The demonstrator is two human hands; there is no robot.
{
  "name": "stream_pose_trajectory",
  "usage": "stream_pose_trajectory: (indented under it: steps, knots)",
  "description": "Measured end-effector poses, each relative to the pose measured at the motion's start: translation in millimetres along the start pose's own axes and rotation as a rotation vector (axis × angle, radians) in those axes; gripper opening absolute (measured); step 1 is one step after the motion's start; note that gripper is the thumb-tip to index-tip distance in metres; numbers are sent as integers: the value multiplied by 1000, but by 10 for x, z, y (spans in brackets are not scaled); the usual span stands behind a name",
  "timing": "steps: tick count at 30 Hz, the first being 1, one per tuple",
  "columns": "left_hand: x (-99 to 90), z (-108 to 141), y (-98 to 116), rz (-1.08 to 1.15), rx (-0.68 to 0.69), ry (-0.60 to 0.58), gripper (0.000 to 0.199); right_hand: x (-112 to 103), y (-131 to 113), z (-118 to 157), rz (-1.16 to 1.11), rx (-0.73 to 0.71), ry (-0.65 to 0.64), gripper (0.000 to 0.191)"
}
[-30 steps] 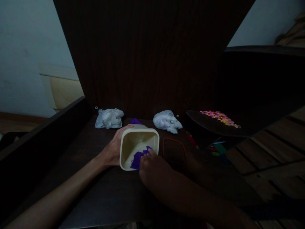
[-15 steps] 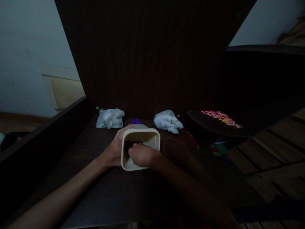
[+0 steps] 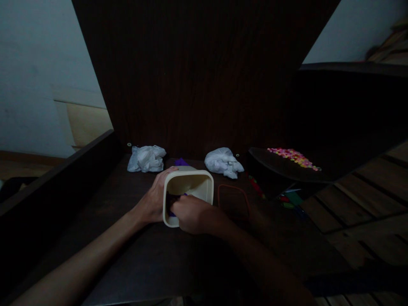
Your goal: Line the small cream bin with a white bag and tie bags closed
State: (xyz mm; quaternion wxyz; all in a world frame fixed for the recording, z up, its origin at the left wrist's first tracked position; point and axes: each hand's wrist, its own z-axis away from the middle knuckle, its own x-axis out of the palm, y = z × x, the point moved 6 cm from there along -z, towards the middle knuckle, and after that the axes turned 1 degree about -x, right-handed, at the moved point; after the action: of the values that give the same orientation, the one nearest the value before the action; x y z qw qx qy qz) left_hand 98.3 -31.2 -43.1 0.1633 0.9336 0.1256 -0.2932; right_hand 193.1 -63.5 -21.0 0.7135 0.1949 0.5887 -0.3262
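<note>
A cream plastic container (image 3: 204, 185) is tipped so that its open mouth faces me at the middle of the dark surface. Round its left side my left hand (image 3: 157, 199) is wrapped, with the fingers partly behind it. My right hand (image 3: 191, 213) reaches inside the mouth, its fingers bent round a purple cloth (image 3: 172, 213) of which only small parts show. Another purple piece (image 3: 181, 162) lies behind the container.
Two crumpled white plastic bags (image 3: 147, 159) (image 3: 223, 162) lie by the dark upright panel. A reddish-brown loop (image 3: 233, 186) is right of the container. Farther right are a beaded pink and yellow strip (image 3: 295, 157) and a green item (image 3: 293, 198).
My right hand has shifted slightly down and toward me within the container's mouth, and more purple shows beside its fingers. My left hand keeps its hold.
</note>
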Motion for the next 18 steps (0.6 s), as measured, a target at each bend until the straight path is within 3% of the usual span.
stream_pose_trajectory:
  steps: [7,12,18]
  knots:
    - [-30,-10,0,2,-3,-43,110,0,-158,516,63,-165,105,42]
    - [-66,-36,-4,-23,9,-42,115,46,-126,644,82,-88,95,36]
    - [-127,-73,8,-97,44,-1,108,109,-50,521,48,35,190,42]
